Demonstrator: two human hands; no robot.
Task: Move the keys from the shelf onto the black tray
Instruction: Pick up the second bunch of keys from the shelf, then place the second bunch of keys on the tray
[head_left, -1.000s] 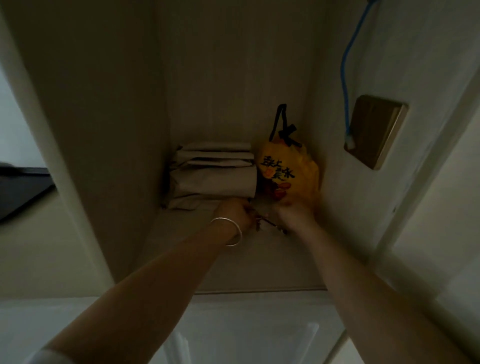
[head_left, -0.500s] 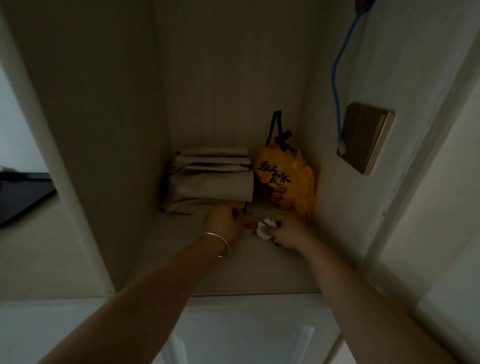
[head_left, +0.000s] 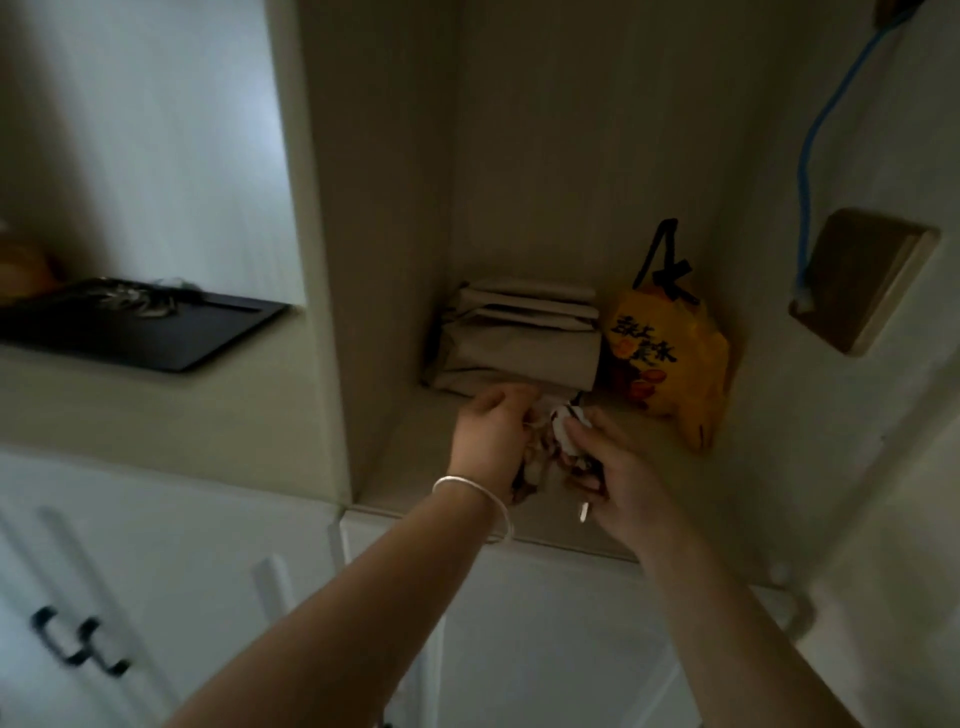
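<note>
My left hand (head_left: 491, 439) and my right hand (head_left: 618, 475) are close together over the front of the beige shelf (head_left: 415, 478). Both are closed on a bunch of keys (head_left: 563, 439) with a white fob and dangling charms. One silver key hangs below my right hand. A silver bangle circles my left wrist. The black tray (head_left: 171, 338) lies on the counter to the left, beyond the shelf's side wall, with a bundle of metal items at its back.
Folded beige cloth (head_left: 514, 338) and a yellow printed bag (head_left: 670, 364) sit at the back of the shelf. A blue cable (head_left: 805, 171) and a wooden block (head_left: 862, 280) hang on the right wall. White cabinet doors with dark handles (head_left: 78, 644) lie below.
My hands have drawn back from the rear of the shelf to its front edge, lifting the keys. The view has swung left, bringing the black tray into sight.
</note>
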